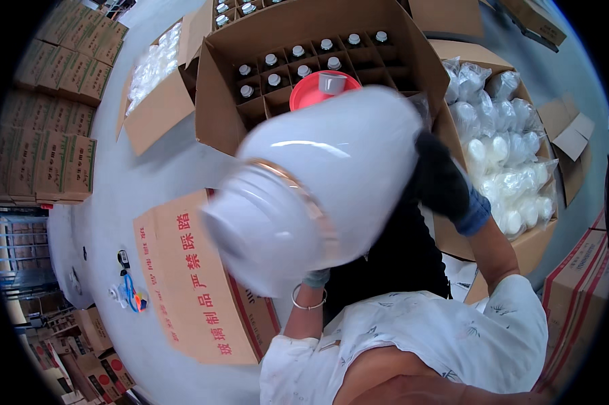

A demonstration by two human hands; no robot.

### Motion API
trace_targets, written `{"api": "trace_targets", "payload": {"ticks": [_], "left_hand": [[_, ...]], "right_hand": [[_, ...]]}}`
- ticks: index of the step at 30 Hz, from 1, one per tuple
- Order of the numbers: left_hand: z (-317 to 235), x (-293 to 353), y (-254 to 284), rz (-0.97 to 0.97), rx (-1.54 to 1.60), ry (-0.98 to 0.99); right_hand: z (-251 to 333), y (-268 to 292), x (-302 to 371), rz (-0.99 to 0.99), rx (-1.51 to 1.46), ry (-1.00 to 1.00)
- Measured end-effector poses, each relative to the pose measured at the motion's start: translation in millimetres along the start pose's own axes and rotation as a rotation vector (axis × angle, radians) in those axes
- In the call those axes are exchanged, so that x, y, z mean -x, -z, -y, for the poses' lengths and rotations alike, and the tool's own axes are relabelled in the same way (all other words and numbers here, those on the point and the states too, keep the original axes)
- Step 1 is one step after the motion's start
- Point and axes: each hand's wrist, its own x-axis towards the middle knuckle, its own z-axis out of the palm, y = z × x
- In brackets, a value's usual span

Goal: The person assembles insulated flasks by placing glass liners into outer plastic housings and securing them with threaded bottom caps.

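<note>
A large glossy white jar (331,162) with a gold band round its shoulder fills the middle of the view. It is tilted, its neck pointing to the lower left, and its edges are blurred. My right hand (443,177), in a black glove with a blue-grey cuff, is closed against the jar's base end. Below the neck, only the glove cuff of my left hand (316,277) and a bangle on the wrist show; its fingers are hidden behind the jar. Beyond the jar, a red plastic dish (304,94) and a small grey-white cup (332,83) are partly covered.
An open divided carton (216,88) ahead holds several white-capped bottles. To its right stands a carton (546,226) of plastic-wrapped white pieces; another open box (157,111) is at left. A closed carton (176,270) with red print lies nearer. Stacked cartons (61,128) line the far left.
</note>
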Motion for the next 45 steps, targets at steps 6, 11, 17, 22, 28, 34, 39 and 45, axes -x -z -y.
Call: {"api": "trace_targets", "payload": {"ticks": [6,11,17,22,28,34,39,45], "left_hand": [[-2,-78,5,0.427,0.684,0.427],[-18,-75,3,0.527,0.975,0.767],[-16,-57,8,0.535,0.986,0.581],[-26,-68,-9,0.162,1.43,0.785],[-42,-68,-45,0.533,0.939,0.64],[-36,-68,-51,0.668,1.084,0.657],[-10,-59,-45,0.721,1.126,0.758],[46,-45,-46,0.865,1.853,1.197]], "right_hand": [[28,36,-24,0.261,0.383,0.057],[-6,-32,8,0.694,0.673,0.204],[-1,9,8,0.615,0.708,0.152],[35,63,35,0.174,0.781,-0.019],[0,-42,40,0.171,0.746,0.541],[7,-40,72,0.201,0.757,0.651],[10,15,64,0.184,0.643,0.398],[18,29,51,0.31,0.724,0.382]]}}
